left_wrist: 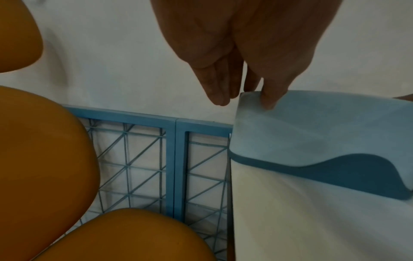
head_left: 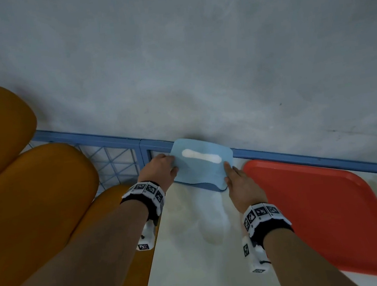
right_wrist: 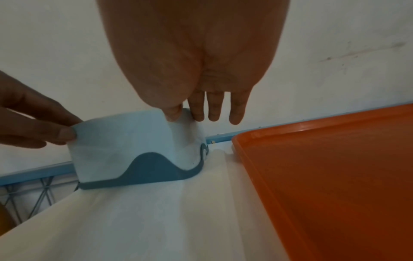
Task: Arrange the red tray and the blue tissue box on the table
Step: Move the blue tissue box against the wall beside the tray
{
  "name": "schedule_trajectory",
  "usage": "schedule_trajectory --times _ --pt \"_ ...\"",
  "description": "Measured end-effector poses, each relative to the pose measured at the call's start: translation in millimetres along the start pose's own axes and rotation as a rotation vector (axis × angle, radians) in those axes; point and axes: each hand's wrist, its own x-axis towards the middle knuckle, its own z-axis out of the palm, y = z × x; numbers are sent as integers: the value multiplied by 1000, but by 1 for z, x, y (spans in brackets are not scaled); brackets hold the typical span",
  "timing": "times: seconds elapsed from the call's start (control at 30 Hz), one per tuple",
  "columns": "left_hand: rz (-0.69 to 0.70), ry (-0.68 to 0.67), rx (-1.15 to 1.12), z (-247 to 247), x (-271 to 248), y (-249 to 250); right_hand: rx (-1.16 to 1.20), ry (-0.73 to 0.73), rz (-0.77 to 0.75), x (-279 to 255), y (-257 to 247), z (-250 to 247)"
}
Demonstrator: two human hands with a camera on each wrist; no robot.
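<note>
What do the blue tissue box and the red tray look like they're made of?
Tissue box: probably matte plastic or silicone, with smooth rounded corners, no shine, and a darker blue wavy base band. Red tray: likely hard plastic, a smooth one-piece form with a raised rim and faint gloss along its edge.

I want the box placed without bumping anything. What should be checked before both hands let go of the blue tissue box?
1. Light-blue tissue box base flat on the white table: ok.
2. Left hand touching the box's left end: ok.
3. Right hand touching its right end: ok.
4. Gap between the box and the flat red plastic tray: ok, apart.
5. Box clear of the table's left edge: not ok, right at it.
6. Tissue supply: cannot tell.
</note>
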Motion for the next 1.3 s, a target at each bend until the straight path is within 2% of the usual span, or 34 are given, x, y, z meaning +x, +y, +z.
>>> schedule_trajectory --times 0.2,0.77,0.97,1.03,1.13,1.3 --pt "54 -6 37 7 -7 14 5 104 79 -3 14 -8" --pt "-45 -49 114 3 4 17 70 45 75 7 15 -11" --pt "-43 -33 95 -4 15 16 93 6 50 23 12 -19" --pt "-48 -11 89 -13 18 19 85 35 28 24 10 -27" --pt "-26 -37 107 -8 19 17 76 4 44 23 11 -24" --pt "-83 -179 155 -4 9 12 -38 -137 57 9 20 -12"
